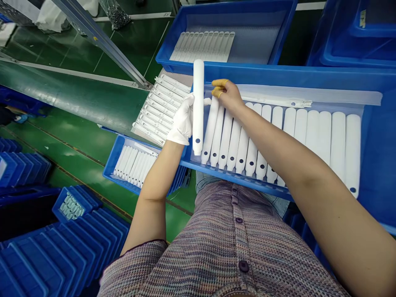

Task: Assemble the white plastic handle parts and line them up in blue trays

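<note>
My left hand (182, 120), in a white glove, grips a long white plastic handle (198, 107) and holds it upright over the left end of a blue tray (377, 165). The handle has a dark hole near its lower end. My right hand (226, 95), with yellow finger cots, rests its curled fingers on the top ends of the white handles (235, 136) lying side by side in that tray. A row of several such handles fills the tray from left to right.
A second blue tray (173, 62) behind holds more white parts. A grey sheet of flat white parts (161, 109) lies to the left, above another blue tray (111, 165). A green conveyor belt (68, 95) runs left. Stacked blue trays (62, 251) stand on the floor.
</note>
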`<state>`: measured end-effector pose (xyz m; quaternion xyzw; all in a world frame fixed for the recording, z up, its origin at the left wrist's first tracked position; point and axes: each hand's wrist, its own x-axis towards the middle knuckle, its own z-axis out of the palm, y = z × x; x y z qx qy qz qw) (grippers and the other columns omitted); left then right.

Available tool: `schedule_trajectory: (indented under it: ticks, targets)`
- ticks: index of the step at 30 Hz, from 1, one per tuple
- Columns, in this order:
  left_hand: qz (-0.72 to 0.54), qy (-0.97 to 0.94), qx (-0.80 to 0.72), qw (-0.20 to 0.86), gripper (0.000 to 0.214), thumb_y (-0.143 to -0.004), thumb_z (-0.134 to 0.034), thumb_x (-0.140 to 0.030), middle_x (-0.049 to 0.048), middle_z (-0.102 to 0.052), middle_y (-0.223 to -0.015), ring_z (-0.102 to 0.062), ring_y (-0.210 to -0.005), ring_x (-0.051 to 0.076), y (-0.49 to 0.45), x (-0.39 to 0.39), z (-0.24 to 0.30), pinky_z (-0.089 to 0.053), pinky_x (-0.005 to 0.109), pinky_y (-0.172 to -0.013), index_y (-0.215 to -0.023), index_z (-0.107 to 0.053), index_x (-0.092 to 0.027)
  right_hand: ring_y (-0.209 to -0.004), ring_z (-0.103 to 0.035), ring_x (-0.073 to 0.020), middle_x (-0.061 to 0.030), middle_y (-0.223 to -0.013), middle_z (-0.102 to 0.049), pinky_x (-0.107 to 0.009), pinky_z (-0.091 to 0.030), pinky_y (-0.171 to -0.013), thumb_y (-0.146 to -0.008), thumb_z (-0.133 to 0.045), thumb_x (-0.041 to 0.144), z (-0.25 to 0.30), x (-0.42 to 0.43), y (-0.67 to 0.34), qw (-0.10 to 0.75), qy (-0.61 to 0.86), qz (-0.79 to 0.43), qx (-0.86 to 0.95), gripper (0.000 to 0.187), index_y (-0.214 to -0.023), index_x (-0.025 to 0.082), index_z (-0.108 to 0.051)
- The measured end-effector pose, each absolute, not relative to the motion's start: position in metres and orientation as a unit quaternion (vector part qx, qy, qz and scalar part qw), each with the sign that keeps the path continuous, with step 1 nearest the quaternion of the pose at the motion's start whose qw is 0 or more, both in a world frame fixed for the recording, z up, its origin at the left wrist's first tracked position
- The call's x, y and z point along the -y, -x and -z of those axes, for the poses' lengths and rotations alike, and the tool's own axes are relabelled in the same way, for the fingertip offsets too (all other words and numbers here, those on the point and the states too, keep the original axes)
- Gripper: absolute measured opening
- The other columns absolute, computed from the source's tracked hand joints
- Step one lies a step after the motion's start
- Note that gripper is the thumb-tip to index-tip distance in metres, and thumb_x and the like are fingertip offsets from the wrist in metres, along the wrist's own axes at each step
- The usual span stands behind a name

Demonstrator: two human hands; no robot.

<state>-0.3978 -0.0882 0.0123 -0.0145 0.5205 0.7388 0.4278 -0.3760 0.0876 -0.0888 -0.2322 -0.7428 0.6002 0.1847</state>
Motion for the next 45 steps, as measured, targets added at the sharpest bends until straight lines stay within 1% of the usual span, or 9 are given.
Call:
schedule_trajectory:
  ticks: [6, 10, 14, 17, 23, 29, 35, 40, 45]
  targets:
    - [-0.735, 0.005, -0.520, 0.436, 0.036, -0.110, -0.041, -0.038, 0.0056, -0.082, -0.087, -0.077, -0.075, 0.019, 0.397, 0.088, -0.012, -0.063, 0.026, -0.068, -0.128, -0.065, -0.018, -0.100, -0.070, -0.0214, -0.0030, -0.098, -0.072, -0.040, -0.063, -0.091, -0.082, -0.069, 0.022, 0.055, -0.063, 0.351, 0.123, 0.264, -0.822, 0.490, 0.021, -0.102, 0.021, -0.064]
    - [-0.736, 0.002, -0.525, 0.427, 0.033, -0.107, -0.050, -0.034, 0.0044, -0.082, -0.095, -0.077, -0.077, 0.018, 0.400, 0.087, -0.009, -0.062, 0.026, -0.065, -0.134, -0.065, -0.022, -0.087, -0.071, -0.0179, -0.0006, -0.089, -0.073, -0.035, -0.064, -0.087, -0.081, -0.076, 0.018, 0.046, -0.034, 0.333, 0.048, 0.229, -0.875, 0.424, 0.019, -0.096, 0.022, -0.064]
    - [-0.718, -0.017, -0.529, 0.452, 0.029, -0.109, -0.048, -0.026, 0.0031, -0.080, -0.090, -0.066, -0.059, 0.009, 0.399, 0.090, -0.009, -0.053, 0.017, -0.053, -0.122, -0.072, -0.018, -0.074, -0.068, -0.0140, 0.0024, -0.084, -0.068, -0.031, -0.064, -0.074, -0.097, -0.069, 0.040, 0.036, -0.037, 0.327, 0.119, 0.274, -0.885, 0.358, 0.020, -0.105, 0.025, -0.059]
    - [-0.706, -0.042, -0.521, 0.477, 0.034, -0.111, -0.044, -0.035, 0.0022, -0.079, -0.087, -0.061, -0.052, 0.007, 0.393, 0.090, -0.014, -0.048, 0.015, -0.045, -0.126, -0.071, -0.021, -0.066, -0.064, -0.0130, 0.0033, -0.080, -0.064, -0.027, -0.060, -0.060, -0.097, -0.063, 0.061, 0.016, -0.062, 0.315, 0.198, 0.291, -0.864, 0.360, 0.036, -0.110, 0.028, -0.058]
    - [-0.672, -0.093, -0.496, 0.543, 0.043, -0.104, -0.058, -0.045, 0.0067, -0.080, -0.094, -0.076, -0.073, 0.016, 0.367, 0.069, -0.021, -0.064, 0.024, -0.067, -0.139, -0.064, -0.021, -0.059, -0.060, -0.0143, 0.0014, -0.072, -0.059, -0.026, -0.052, -0.047, -0.094, -0.060, 0.072, -0.012, -0.108, 0.245, 0.215, 0.311, -0.822, 0.426, 0.048, -0.110, 0.027, -0.063]
    - [-0.658, -0.097, -0.415, 0.620, 0.035, -0.104, -0.052, -0.014, 0.0103, -0.077, -0.105, -0.077, -0.095, 0.018, 0.337, 0.033, -0.024, -0.065, 0.026, -0.086, -0.136, -0.063, -0.012, -0.054, -0.061, -0.0128, 0.0044, -0.068, -0.061, -0.023, -0.054, -0.051, -0.102, -0.060, 0.046, 0.017, -0.125, 0.174, 0.229, 0.437, -0.734, 0.467, 0.026, -0.116, 0.026, -0.053]
    - [-0.634, -0.025, -0.353, 0.687, 0.036, -0.111, -0.045, -0.037, 0.0008, -0.062, -0.068, -0.068, -0.064, 0.014, 0.310, 0.017, -0.026, -0.060, 0.022, -0.060, -0.138, -0.061, -0.021, -0.080, -0.073, -0.0175, -0.0013, -0.086, -0.071, -0.032, -0.060, -0.078, -0.107, -0.046, 0.030, 0.043, -0.146, 0.134, 0.208, 0.477, -0.580, 0.627, 0.030, -0.134, 0.020, -0.054]
    - [-0.651, -0.052, -0.303, 0.694, 0.047, -0.113, -0.026, -0.047, -0.0019, -0.055, -0.063, -0.062, -0.059, 0.013, 0.304, 0.024, -0.023, -0.059, 0.026, -0.061, -0.136, -0.062, -0.027, -0.096, -0.071, -0.0248, -0.0139, -0.121, -0.074, -0.040, -0.057, -0.094, -0.091, -0.066, 0.022, 0.034, -0.165, 0.097, 0.103, 0.456, -0.353, 0.810, 0.050, -0.140, 0.012, -0.061]
    - [-0.656, -0.050, -0.290, 0.695, 0.040, -0.110, -0.040, -0.041, 0.0022, -0.062, -0.077, -0.059, -0.060, 0.014, 0.312, 0.031, -0.022, -0.058, 0.028, -0.059, -0.146, -0.054, -0.028, -0.102, -0.070, -0.0249, -0.0121, -0.119, -0.076, -0.040, -0.054, -0.095, -0.095, -0.058, 0.026, 0.038, -0.208, -0.014, 0.274, 0.482, -0.161, 0.817, 0.029, -0.116, 0.017, -0.076]
